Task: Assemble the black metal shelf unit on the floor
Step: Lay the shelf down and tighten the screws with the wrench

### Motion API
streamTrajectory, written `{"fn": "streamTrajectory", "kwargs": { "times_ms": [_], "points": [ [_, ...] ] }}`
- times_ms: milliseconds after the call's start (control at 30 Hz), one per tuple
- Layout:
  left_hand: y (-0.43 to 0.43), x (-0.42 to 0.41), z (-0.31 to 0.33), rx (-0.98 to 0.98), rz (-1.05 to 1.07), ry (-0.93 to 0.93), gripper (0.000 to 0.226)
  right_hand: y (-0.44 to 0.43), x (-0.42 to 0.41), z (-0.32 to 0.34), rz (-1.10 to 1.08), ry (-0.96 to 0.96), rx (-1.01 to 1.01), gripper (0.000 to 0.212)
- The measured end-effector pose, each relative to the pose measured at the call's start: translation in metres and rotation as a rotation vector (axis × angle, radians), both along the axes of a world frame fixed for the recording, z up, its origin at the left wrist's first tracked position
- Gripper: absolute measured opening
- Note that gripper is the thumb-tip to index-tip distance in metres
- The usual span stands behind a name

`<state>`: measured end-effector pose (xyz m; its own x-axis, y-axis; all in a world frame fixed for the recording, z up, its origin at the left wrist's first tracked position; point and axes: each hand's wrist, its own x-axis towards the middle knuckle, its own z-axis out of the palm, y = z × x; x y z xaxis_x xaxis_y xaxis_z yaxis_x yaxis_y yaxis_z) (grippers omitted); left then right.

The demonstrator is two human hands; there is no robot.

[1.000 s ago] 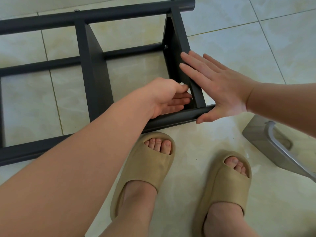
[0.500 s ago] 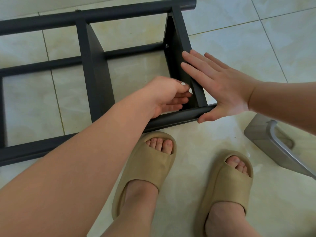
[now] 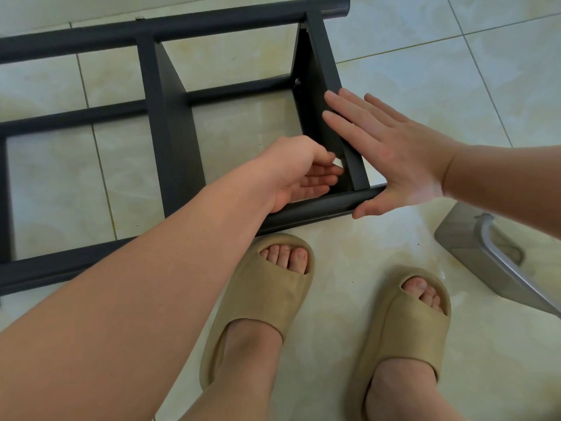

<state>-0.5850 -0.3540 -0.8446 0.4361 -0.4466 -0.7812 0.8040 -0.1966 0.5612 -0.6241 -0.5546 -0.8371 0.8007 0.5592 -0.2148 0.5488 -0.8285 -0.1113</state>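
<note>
The black metal shelf unit (image 3: 170, 123) lies on its side on the tiled floor, with long tubes (image 3: 151, 31) running left to right and flat panels across them. My right hand (image 3: 388, 153) presses flat, fingers straight, against the outer face of the end panel (image 3: 328, 65), its thumb at the end of the near tube (image 3: 318, 208). My left hand (image 3: 300, 171) reaches inside the frame to the panel's inner lower corner, fingers loosely curled under the thumb. What it may hold there is hidden. A screw head (image 3: 297, 82) shows higher on the panel.
My two feet in beige slides (image 3: 267, 302) (image 3: 403, 326) stand just in front of the near tube. A grey metal piece with a curved rail (image 3: 491, 256) lies on the floor at the right. Pale tiles surround the frame.
My left hand's fingers have shifted slightly at the panel's inner corner. My right hand stays pressed on the panel.
</note>
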Motion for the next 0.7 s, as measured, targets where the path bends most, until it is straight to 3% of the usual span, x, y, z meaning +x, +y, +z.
{"fn": "streamTrajectory", "kwargs": {
  "times_ms": [700],
  "points": [
    [0.011,0.001,0.0,0.0,-0.219,-0.188,0.014,0.0,-0.001,0.001,-0.002,0.005,-0.005,0.131]
  ]
}}
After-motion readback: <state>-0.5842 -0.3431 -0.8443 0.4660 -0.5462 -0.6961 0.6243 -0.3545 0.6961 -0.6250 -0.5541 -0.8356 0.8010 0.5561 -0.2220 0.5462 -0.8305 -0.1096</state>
